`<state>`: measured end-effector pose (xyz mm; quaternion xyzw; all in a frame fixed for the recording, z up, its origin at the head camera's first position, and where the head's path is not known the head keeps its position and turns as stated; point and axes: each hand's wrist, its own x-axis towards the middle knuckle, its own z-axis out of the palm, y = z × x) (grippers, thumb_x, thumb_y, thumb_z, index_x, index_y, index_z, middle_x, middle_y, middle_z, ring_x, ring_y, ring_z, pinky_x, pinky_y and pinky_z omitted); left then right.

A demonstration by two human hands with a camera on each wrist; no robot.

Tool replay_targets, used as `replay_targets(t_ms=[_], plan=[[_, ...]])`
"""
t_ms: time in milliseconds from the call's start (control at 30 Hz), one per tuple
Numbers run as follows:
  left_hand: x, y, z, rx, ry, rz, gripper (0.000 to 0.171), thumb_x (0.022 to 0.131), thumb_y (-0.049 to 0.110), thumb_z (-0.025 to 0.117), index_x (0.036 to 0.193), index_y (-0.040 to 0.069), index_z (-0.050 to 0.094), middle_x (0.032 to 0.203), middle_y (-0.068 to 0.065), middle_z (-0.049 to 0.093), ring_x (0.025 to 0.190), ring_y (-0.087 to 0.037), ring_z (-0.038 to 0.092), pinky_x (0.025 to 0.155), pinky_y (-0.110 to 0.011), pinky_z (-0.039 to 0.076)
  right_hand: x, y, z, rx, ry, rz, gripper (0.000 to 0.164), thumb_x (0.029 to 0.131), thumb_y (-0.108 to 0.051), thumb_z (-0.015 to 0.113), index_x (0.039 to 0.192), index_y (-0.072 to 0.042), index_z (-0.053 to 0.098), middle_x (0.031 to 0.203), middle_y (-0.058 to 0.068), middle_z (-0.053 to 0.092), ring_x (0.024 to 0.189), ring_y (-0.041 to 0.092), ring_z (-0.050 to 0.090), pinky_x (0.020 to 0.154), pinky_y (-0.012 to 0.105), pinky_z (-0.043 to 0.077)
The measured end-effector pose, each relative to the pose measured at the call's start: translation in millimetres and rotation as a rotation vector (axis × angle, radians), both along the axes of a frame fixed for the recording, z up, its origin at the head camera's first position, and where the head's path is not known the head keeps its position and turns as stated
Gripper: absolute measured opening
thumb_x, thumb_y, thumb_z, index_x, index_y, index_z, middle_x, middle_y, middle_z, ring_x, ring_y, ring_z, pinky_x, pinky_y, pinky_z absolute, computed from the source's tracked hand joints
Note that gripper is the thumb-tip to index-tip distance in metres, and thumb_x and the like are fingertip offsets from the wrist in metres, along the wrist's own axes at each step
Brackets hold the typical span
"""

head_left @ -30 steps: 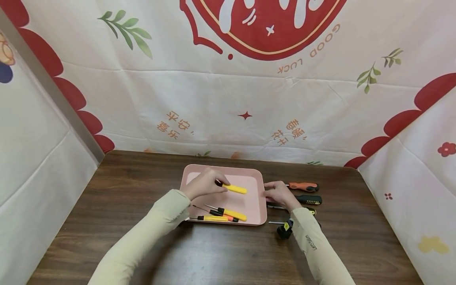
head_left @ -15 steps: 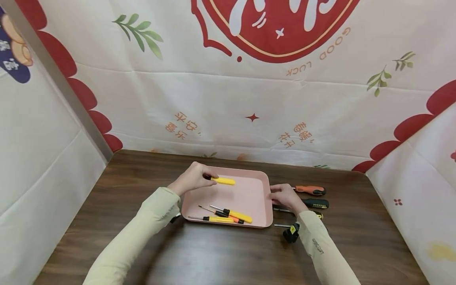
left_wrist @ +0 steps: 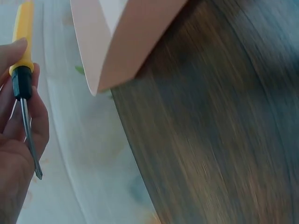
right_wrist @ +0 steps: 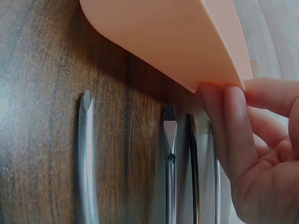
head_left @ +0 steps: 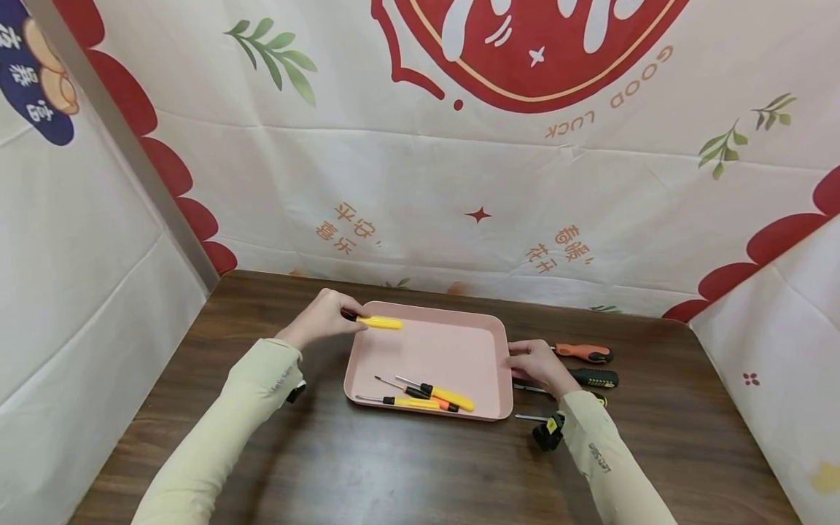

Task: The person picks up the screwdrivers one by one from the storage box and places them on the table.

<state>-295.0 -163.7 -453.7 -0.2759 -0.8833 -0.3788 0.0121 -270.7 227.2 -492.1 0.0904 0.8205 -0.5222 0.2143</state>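
Observation:
My left hand pinches a screwdriver with a yellow and black handle, held over the far left corner of the pink tray. In the left wrist view its bare metal shaft points back past the palm. Fingers and thumb of my right hand pinch the tray's right rim; the right wrist view shows fingertips against the outer wall. Along the tray's near edge lie a yellow-handled screwdriver, another yellow one and an orange and black one.
Right of the tray, several larger screwdrivers lie side by side, among them an orange-handled one and a black-handled one. A stubby black and yellow handle sits by my right sleeve. A printed cloth hangs behind the wooden table.
My left hand has moved left with the yellow screwdriver, from over the tray's middle to its far left corner. My right hand stays at the right rim. The head view has shifted slightly.

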Motion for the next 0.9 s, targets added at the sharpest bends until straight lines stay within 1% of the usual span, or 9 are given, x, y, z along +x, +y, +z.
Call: replay_targets(t_ms=[67, 200, 400, 500, 533, 633, 733, 800, 900], plan=[[-1.2, -6, -0.9, 0.021, -0.02, 0.016, 0.014, 0.07, 0.008, 0.075, 0.083, 0.005, 0.073, 0.079, -0.006, 0.069, 0.066, -0.01, 0.059, 0.059, -0.023, 0.049, 0.0, 0, 1.4, 0.002, 0.002, 0.001, 0.045, 0.082, 0.0, 0.059, 0.124, 0.012, 0.047, 0.105, 0.022, 0.061, 0.069, 0.008, 0.061, 0.065, 0.025, 0.052], [-3.4, -17, -3.0, 0.031, -0.06, 0.04, 0.012, 0.07, 0.009, 0.075, 0.082, 0.006, 0.073, 0.079, -0.005, 0.069, 0.066, -0.01, 0.059, 0.06, -0.024, 0.049, 0.3, -1, 4.7, -0.001, 0.001, 0.003, 0.045, 0.083, 0.0, 0.058, 0.125, 0.012, 0.046, 0.106, 0.023, 0.06, 0.069, 0.009, 0.061, 0.066, 0.025, 0.052], [-6.2, -37, -8.9, 0.033, -0.11, 0.102, 0.013, 0.071, 0.01, 0.075, 0.083, 0.006, 0.073, 0.077, -0.004, 0.069, 0.067, -0.01, 0.059, 0.061, -0.025, 0.049, -1.3, -1, 3.1, -0.005, -0.009, 0.005, 0.047, 0.083, -0.001, 0.059, 0.126, 0.011, 0.045, 0.107, 0.023, 0.06, 0.07, 0.009, 0.061, 0.066, 0.025, 0.052], [-7.5, -46, -14.6, 0.021, -0.134, 0.125, 0.014, 0.071, 0.011, 0.075, 0.083, 0.006, 0.073, 0.078, -0.004, 0.069, 0.068, -0.011, 0.059, 0.062, -0.025, 0.049, -0.4, 1, 3.6, -0.018, -0.007, 0.014, 0.048, 0.081, -0.003, 0.062, 0.124, 0.011, 0.047, 0.104, 0.022, 0.062, 0.07, 0.01, 0.062, 0.067, 0.026, 0.052], [-7.8, -48, -16.2, 0.02, -0.142, 0.133, 0.014, 0.07, 0.011, 0.076, 0.083, 0.006, 0.073, 0.079, -0.004, 0.069, 0.069, -0.011, 0.059, 0.063, -0.025, 0.049, -0.1, 2, 4.2, -0.035, -0.004, 0.028, 0.048, 0.08, -0.004, 0.064, 0.123, 0.011, 0.049, 0.101, 0.02, 0.063, 0.069, 0.01, 0.062, 0.065, 0.025, 0.052], [-8.1, -55, -20.5, 0.018, -0.164, 0.147, 0.015, 0.071, 0.011, 0.075, 0.084, 0.005, 0.073, 0.08, -0.005, 0.069, 0.071, -0.013, 0.059, 0.065, -0.027, 0.049, 0.6, 4, 4.5, -0.051, 0.002, 0.045, 0.051, 0.078, -0.006, 0.066, 0.122, 0.012, 0.049, 0.097, 0.017, 0.064, 0.068, 0.009, 0.062, 0.065, 0.025, 0.052], [-8.8, -60, -24.1, 0.026, -0.179, 0.158, 0.016, 0.071, 0.011, 0.075, 0.085, 0.004, 0.072, 0.08, -0.006, 0.069, 0.072, -0.013, 0.059, 0.065, -0.028, 0.049, 0.0, 4, 1.9, -0.049, -0.002, 0.028, 0.049, 0.079, -0.005, 0.064, 0.122, 0.012, 0.049, 0.098, 0.017, 0.064, 0.068, 0.009, 0.061, 0.064, 0.024, 0.052], [-9.8, -64, -27.1, 0.025, -0.18, 0.165, 0.016, 0.07, 0.011, 0.076, 0.085, 0.004, 0.072, 0.08, -0.006, 0.069, 0.071, -0.013, 0.058, 0.065, -0.028, 0.049, 0.0, 2, 0.5, -0.032, -0.009, 0.008, 0.049, 0.081, -0.003, 0.062, 0.125, 0.012, 0.046, 0.103, 0.02, 0.062, 0.07, 0.009, 0.061, 0.066, 0.025, 0.052], [-11.8, -68, -31.0, 0.017, -0.184, 0.175, 0.016, 0.07, 0.011, 0.076, 0.084, 0.004, 0.072, 0.08, -0.007, 0.069, 0.07, -0.014, 0.058, 0.064, -0.028, 0.048, -0.3, 0, -0.5, -0.022, -0.013, -0.005, 0.047, 0.082, -0.001, 0.059, 0.126, 0.012, 0.045, 0.103, 0.02, 0.062, 0.07, 0.008, 0.061, 0.065, 0.025, 0.052]])
